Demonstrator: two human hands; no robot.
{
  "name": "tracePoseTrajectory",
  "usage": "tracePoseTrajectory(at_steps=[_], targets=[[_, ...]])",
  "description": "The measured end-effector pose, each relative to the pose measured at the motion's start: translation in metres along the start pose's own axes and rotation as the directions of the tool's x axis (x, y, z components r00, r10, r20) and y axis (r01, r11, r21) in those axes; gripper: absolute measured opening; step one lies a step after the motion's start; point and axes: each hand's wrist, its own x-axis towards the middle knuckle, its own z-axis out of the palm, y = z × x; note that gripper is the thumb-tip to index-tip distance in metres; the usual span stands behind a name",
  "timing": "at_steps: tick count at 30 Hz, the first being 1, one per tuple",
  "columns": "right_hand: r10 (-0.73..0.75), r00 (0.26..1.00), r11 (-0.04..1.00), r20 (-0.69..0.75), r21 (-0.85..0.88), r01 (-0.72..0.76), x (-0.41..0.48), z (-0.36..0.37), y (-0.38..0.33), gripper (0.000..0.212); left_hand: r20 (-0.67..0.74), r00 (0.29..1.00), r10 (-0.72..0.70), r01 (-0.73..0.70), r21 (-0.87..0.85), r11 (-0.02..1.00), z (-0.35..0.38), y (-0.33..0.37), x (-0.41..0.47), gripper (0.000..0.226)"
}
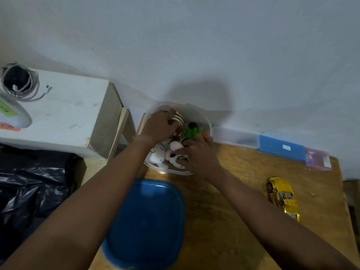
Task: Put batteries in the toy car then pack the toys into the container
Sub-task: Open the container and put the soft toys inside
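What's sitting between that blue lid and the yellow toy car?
Nothing rests there: the head view shows only bare wooden table between the blue lid and the yellow toy car, with the person's right forearm crossing over it.

On my remote feed I saw only two arms and their hands. The left hand and the right hand were both bare, and motion blur softened their outlines. Just behind the left hand, the wrist carried a faint crease line across it. The left forearm and the right forearm were uncovered from the wrist back to the edge of my picture. Each looked slim next to its hand and grew much broader farther behind it under the wide lens.
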Motion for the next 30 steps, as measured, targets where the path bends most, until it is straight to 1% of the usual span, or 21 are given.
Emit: tracePoseTrajectory(at_steps=[2, 4, 5, 7, 9, 12, 14, 16, 18, 19, 21, 24, 25, 27, 30], targets=[[0.021, 0.996, 0.995, -0.084, 0.100, -0.013, -0.001, -0.002, 0.004, 0.040, 0.040, 0.999, 0.013, -0.012, -0.029, 0.999, -0.001, -0.001, -0.001, 0.060], [0.131, 0.975, 0.986, -0.179, 0.122, -0.110, -0.005, -0.003, 0.005, 0.061, -0.013, 1.000, 0.028, -0.028, -0.037, 0.999, -0.001, -0.004, -0.002, 0.059], [0.194, 0.964, 0.979, -0.182, 0.102, -0.178, -0.007, -0.003, 0.005, 0.071, -0.051, 0.998, 0.030, -0.031, -0.023, 0.999, -0.001, -0.006, -0.002, 0.058], [0.277, 0.957, 0.961, -0.083, 0.053, -0.273, -0.008, 0.000, 0.003, 0.083, -0.077, 0.997, 0.022, -0.021, 0.008, 1.000, 0.003, -0.006, -0.004, 0.056], [0.290, 0.957, 0.957, 0.005, 0.020, -0.290, -0.008, 0.004, -0.001, 0.083, -0.059, 0.998, 0.026, -0.024, 0.026, 0.999, 0.009, -0.003, -0.005, 0.053], [0.240, 0.971, 0.969, 0.018, -0.061, -0.238, -0.008, 0.008, -0.004, 0.073, -0.011, 0.999, 0.041, -0.040, 0.052, 0.998, 0.016, 0.001, -0.004, 0.050], [0.237, 0.971, 0.970, 0.038, -0.058, -0.234, -0.007, 0.009, -0.003, 0.069, 0.023, 0.999, 0.034, -0.036, 0.060, 0.998, 0.015, 0.002, -0.005, 0.050], [0.242, 0.967, 0.970, 0.076, -0.020, -0.241, -0.007, 0.009, 0.000, 0.071, 0.019, 0.999, 0.033, -0.034, 0.064, 0.997, 0.011, 0.004, -0.011, 0.052], [0.232, 0.968, 0.972, 0.090, 0.003, -0.233, -0.009, 0.007, 0.003, 0.073, -0.032, 0.998, 0.045, -0.043, 0.056, 0.997, 0.005, 0.008, -0.024, 0.053], [0.230, 0.970, 0.973, 0.072, 0.011, -0.232, -0.011, 0.004, 0.003, 0.074, -0.074, 0.996, 0.054, -0.050, 0.056, 0.997, 0.002, 0.010, -0.032, 0.053], [0.246, 0.969, 0.969, -0.004, 0.033, -0.246, -0.018, 0.000, 0.002, 0.077, -0.183, 0.980, 0.081, -0.070, 0.064, 0.995, -0.004, 0.013, -0.052, 0.054], [0.265, 0.951, 0.961, -0.160, 0.130, -0.246, -0.039, -0.001, -0.002, 0.079, -0.360, 0.925, 0.125, -0.101, 0.085, 0.991, -0.007, 0.014, -0.089, 0.047], [0.277, 0.940, 0.955, -0.197, 0.164, -0.247, -0.049, 0.000, -0.005, 0.078, -0.413, 0.904, 0.108, -0.083, 0.078, 0.993, -0.006, 0.014, -0.105, 0.046], [0.328, 0.914, 0.935, -0.237, 0.218, -0.279, -0.076, 0.005, -0.015, 0.073, -0.508, 0.861, 0.023, -0.018, 0.015, 1.000, -0.001, 0.014, -0.137, 0.047], [0.369, 0.917, 0.913, -0.152, 0.246, -0.327, -0.117, 0.023, -0.034, 0.064, -0.581, 0.808, -0.100, 0.091, -0.045, 0.995, 0.015, 0.008, -0.186, 0.049]])
